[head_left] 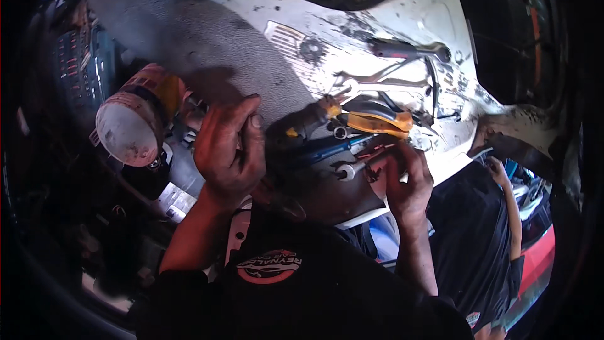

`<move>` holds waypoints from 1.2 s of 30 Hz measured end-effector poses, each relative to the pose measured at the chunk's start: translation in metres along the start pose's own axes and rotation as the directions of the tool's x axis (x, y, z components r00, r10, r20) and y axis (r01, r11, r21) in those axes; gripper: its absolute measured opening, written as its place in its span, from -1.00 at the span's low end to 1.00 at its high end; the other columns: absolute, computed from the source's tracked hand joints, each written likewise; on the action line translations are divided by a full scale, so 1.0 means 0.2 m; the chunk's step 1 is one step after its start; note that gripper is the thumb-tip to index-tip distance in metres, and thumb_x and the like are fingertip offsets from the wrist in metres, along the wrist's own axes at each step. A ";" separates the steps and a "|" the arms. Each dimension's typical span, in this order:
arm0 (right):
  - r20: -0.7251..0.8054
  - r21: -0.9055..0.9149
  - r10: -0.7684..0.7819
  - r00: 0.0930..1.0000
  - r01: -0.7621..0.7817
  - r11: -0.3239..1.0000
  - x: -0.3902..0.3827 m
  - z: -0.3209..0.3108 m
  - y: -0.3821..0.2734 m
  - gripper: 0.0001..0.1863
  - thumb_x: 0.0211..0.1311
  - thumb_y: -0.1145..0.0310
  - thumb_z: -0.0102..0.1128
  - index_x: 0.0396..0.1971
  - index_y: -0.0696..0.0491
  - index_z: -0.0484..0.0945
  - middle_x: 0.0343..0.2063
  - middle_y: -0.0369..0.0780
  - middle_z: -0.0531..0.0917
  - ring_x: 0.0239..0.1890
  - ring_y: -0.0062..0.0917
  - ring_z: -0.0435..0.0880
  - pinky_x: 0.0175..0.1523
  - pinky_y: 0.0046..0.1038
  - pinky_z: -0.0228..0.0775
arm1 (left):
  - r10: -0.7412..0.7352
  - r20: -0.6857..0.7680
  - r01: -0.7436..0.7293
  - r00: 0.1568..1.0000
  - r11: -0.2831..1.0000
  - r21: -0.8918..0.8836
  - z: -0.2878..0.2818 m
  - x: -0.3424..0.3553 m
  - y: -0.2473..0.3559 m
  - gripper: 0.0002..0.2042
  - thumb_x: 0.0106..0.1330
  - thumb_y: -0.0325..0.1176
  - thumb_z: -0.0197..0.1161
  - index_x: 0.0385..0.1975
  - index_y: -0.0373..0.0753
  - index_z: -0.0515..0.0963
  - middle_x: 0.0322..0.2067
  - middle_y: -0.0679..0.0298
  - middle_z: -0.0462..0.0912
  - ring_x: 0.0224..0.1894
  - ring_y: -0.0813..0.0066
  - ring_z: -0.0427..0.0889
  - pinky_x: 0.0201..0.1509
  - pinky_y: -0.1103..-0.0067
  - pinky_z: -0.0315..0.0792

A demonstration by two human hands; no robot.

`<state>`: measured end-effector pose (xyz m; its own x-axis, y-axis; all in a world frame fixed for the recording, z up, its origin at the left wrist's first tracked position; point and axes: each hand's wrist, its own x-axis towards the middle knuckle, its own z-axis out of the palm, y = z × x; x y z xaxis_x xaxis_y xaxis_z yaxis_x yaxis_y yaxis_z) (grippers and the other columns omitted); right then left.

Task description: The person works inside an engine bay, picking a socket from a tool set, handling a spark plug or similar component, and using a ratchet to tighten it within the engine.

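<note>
My left hand (229, 145) is raised at the near side of a worn white panel (245, 0), its thumb and fingers pinched together; anything between them is too small to make out. Over the tools on the panel, my right hand (410, 182) has its fingers bent in shadow beside a small open-ended wrench (346, 171). What those fingers close on is hidden. Orange-handled pliers (377, 123) lie just beyond, along with a yellow-and-black handled tool (314, 118), a blue-handled screwdriver (321, 151) and a socket (340, 132).
Farther out on the panel lie a larger wrench (396, 87), a dark-handled ratchet (412, 49) and a bent black rod (433, 82). A dirty round container (129, 129) stands at left. Another person in black (472, 233) is close at right, near a red car (538, 264).
</note>
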<state>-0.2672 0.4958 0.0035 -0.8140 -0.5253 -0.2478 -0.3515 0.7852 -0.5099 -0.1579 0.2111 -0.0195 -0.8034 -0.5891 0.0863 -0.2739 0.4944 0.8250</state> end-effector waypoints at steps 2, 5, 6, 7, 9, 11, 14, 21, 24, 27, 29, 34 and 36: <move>-0.157 0.021 -0.131 0.979 0.135 0.991 -0.03 0.05 0.06 -0.72 0.21 0.64 0.29 -0.09 0.19 0.52 -0.22 -0.08 0.61 -0.26 -0.35 0.64 -0.13 -0.44 0.52 | -0.017 -0.025 0.017 1.000 1.000 -0.005 -0.01 -0.05 -0.02 -0.76 0.24 -0.69 0.23 -0.09 -0.41 0.59 -0.35 0.08 0.66 -0.36 0.30 0.63 -0.28 0.47 0.49; -0.281 0.047 -0.208 0.937 0.230 0.972 -0.08 0.13 0.14 -0.70 0.17 0.62 0.30 -0.10 0.15 0.51 -0.26 -0.09 0.61 -0.24 -0.24 0.63 -0.12 -0.30 0.51 | -0.023 -0.093 0.023 0.995 1.000 -0.005 -0.03 -0.10 -0.06 -0.76 0.27 -0.69 0.22 -0.07 -0.41 0.58 -0.35 0.08 0.65 -0.35 0.31 0.63 -0.26 0.50 0.50; -0.280 0.011 -0.213 0.936 0.225 0.974 -0.09 0.15 0.16 -0.71 0.16 0.62 0.29 -0.11 0.15 0.50 -0.27 -0.09 0.60 -0.24 -0.22 0.62 -0.11 -0.28 0.51 | 0.015 -0.119 -0.019 0.993 0.999 -0.033 -0.03 -0.11 -0.07 -0.76 0.27 -0.69 0.22 -0.06 -0.40 0.57 -0.34 0.08 0.65 -0.35 0.32 0.63 -0.25 0.51 0.50; -0.279 0.018 -0.174 0.945 0.186 0.982 -0.10 0.17 0.17 -0.71 0.16 0.63 0.28 -0.12 0.14 0.50 -0.28 -0.08 0.59 -0.24 -0.21 0.61 -0.11 -0.26 0.50 | -0.053 -0.148 0.048 0.988 0.998 -0.036 -0.03 -0.12 -0.07 -0.76 0.29 -0.66 0.22 -0.05 -0.40 0.57 -0.35 0.08 0.65 -0.35 0.30 0.63 -0.25 0.49 0.52; -0.311 0.018 -0.148 0.939 0.161 0.987 -0.12 0.19 0.19 -0.75 0.22 0.60 0.24 -0.10 0.16 0.50 -0.27 -0.09 0.57 -0.22 -0.24 0.61 -0.11 -0.28 0.49 | -0.154 -0.192 0.134 0.969 0.985 -0.111 -0.03 -0.16 -0.06 -0.76 0.31 -0.62 0.23 -0.03 -0.39 0.56 -0.35 0.07 0.65 -0.35 0.27 0.64 -0.25 0.45 0.54; -0.316 0.128 -0.115 0.942 0.163 0.978 -0.13 0.19 0.19 -0.79 0.30 0.56 0.19 -0.09 0.17 0.50 -0.26 -0.09 0.56 -0.22 -0.28 0.60 -0.12 -0.32 0.48 | 0.109 -0.022 -0.108 0.994 0.994 0.035 -0.02 -0.27 0.01 -0.71 0.23 -0.54 0.29 -0.03 -0.34 0.58 -0.37 0.12 0.65 -0.38 0.26 0.64 -0.32 0.40 0.54; -0.314 0.101 -0.135 0.940 0.174 0.980 -0.13 0.19 0.20 -0.79 0.37 0.47 0.15 -0.05 0.20 0.51 -0.24 -0.08 0.55 -0.21 -0.32 0.60 -0.12 -0.33 0.47 | 0.386 0.473 -0.346 0.792 0.922 -0.173 0.03 -0.51 0.14 -0.61 0.01 -0.42 0.34 -0.08 -0.27 0.62 -0.40 0.19 0.64 -0.42 0.27 0.62 -0.41 0.38 0.49; -0.333 0.103 -0.157 0.930 0.201 0.974 -0.13 0.20 0.23 -0.75 0.46 0.43 0.08 -0.02 0.28 0.50 -0.15 -0.05 0.56 -0.10 -0.27 0.60 0.05 -0.32 0.45 | 0.278 0.388 -0.297 0.878 0.955 -0.012 0.06 -0.82 0.03 -0.63 -0.07 -0.42 0.35 -0.17 -0.25 0.62 -0.40 0.23 0.61 -0.35 0.31 0.60 -0.37 0.38 0.44; -0.343 0.162 -0.139 0.929 0.205 0.965 -0.12 0.21 0.22 -0.79 0.47 0.47 0.05 -0.03 0.27 0.51 -0.16 -0.07 0.56 -0.09 -0.30 0.59 0.06 -0.33 0.44 | 0.289 0.391 -0.337 0.874 0.940 0.058 0.09 -0.82 -0.01 -0.65 -0.10 -0.42 0.34 -0.21 -0.25 0.61 -0.35 0.22 0.62 -0.31 0.29 0.60 -0.30 0.35 0.45; -0.350 0.164 -0.146 0.925 0.214 0.963 -0.12 0.21 0.22 -0.79 0.47 0.46 0.05 -0.04 0.26 0.52 -0.16 -0.08 0.57 -0.12 -0.32 0.58 0.04 -0.35 0.42 | 0.288 0.331 -0.340 0.899 0.934 0.110 0.11 -0.82 -0.03 -0.64 -0.14 -0.40 0.35 -0.24 -0.24 0.60 -0.31 0.19 0.61 -0.26 0.27 0.60 -0.23 0.32 0.45; -0.359 0.126 -0.159 0.920 0.217 0.968 -0.12 0.21 0.22 -0.79 0.47 0.46 0.05 -0.05 0.26 0.53 -0.16 -0.08 0.58 -0.12 -0.33 0.58 0.04 -0.36 0.42 | 0.291 0.286 -0.340 0.913 0.930 0.139 0.11 -0.83 -0.07 -0.67 -0.09 -0.39 0.35 -0.24 -0.24 0.59 -0.30 0.19 0.61 -0.23 0.23 0.59 -0.16 0.28 0.43; -0.318 0.165 -0.113 0.942 0.172 0.971 -0.13 0.21 0.24 -0.78 0.47 0.44 0.06 -0.05 0.26 0.53 -0.16 -0.09 0.60 -0.11 -0.37 0.60 0.03 -0.40 0.45 | 0.120 0.056 -0.131 0.991 0.951 0.278 0.07 -0.84 -0.21 -0.73 0.12 -0.34 0.32 -0.18 -0.25 0.55 -0.28 0.14 0.60 -0.21 0.13 0.56 -0.04 0.21 0.37; -0.323 0.167 -0.124 0.938 0.185 0.968 -0.13 0.20 0.23 -0.77 0.47 0.44 0.06 -0.04 0.27 0.54 -0.16 -0.09 0.60 -0.11 -0.37 0.60 0.04 -0.40 0.44 | -0.016 0.001 0.016 1.000 0.970 0.244 0.04 -0.84 -0.26 -0.73 0.21 -0.30 0.29 -0.16 -0.27 0.53 -0.27 0.11 0.59 -0.22 0.07 0.55 -0.01 0.19 0.35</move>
<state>-0.2433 0.5325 -0.0473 -0.8698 -0.4839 0.0968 -0.4138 0.6083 -0.6773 -0.0131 0.2885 -0.0813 -0.7996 -0.5963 0.0719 -0.4072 0.6262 0.6649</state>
